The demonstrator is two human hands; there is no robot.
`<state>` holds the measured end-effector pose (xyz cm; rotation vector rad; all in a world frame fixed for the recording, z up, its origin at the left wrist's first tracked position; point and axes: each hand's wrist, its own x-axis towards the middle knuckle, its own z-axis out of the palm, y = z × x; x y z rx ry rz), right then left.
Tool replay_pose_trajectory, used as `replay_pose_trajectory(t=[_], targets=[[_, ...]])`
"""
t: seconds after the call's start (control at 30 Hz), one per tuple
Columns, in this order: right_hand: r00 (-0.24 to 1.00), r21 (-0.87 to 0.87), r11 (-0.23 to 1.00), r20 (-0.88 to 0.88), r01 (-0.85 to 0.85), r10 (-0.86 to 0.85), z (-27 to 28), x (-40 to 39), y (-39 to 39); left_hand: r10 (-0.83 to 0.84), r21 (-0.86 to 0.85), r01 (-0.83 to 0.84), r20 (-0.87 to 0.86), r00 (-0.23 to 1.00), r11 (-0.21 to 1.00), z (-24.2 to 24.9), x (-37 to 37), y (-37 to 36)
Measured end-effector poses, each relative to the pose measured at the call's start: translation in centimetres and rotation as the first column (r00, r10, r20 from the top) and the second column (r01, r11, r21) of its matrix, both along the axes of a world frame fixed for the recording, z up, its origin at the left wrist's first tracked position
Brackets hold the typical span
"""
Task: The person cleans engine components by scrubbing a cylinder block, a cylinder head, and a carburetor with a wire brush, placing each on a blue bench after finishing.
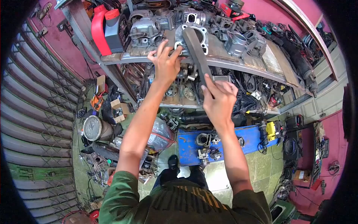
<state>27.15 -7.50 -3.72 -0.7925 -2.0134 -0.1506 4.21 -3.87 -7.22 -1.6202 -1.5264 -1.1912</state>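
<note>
A long flat file is held at its near end by the right hand, its fingers curled together around the ribbed handle end so that the blade can be steered. The blade is laid flat across the top face of a grey engine cylinder block, with its far end on the block's gasket surface just beside the bore. The block is steadied by the left hand, whose fingers are spread and pressed against the block's near edge and the front lip of the worktop, apparently to keep the casting from sliding under the file.

Left of the block, a cylinder head is stood on the same worktop, and further left a red and grey oil jug. Right of the block, 2 or more other grey castings are crowded together. Below the block, under the worktop, a shelf of gears and belts is seen, and lower still a blue board carrying small engine parts lies on the floor.
</note>
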Motion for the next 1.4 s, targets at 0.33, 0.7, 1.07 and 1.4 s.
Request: replay_pose_trajectory(t=[0.33, 0.7, 1.07, 1.4], targets=[[0.99, -0.015, 0.999, 0.13, 0.051, -0.048, 1.0, -0.5, 1.6, 0.006, -0.004, -0.006, 0.077, 0.997, 1.0, -0.4, 0.5, 0.6], [0.994, -0.13, 0.99, 0.106, 0.055, -0.042, -0.5, 0.5, 0.8, 0.027, -0.028, -0.026, 0.05, 0.998, 0.999, -0.4, 0.1, 0.9], [0.968, -0.031, 0.985, 0.192, 0.172, -0.163, 1.2, 0.4, 1.7, 0.051, -0.012, -0.05, 0.034, 0.998, 0.999, 0.4, 0.7, 0.4], [0.974, -0.09, 0.977, 0.135, 0.194, -0.181, 1.6, 0.7, 3.8, -0.009, -0.036, 0.013, 0.093, 0.996, 0.999, 0.1, 0.4, 1.2]])
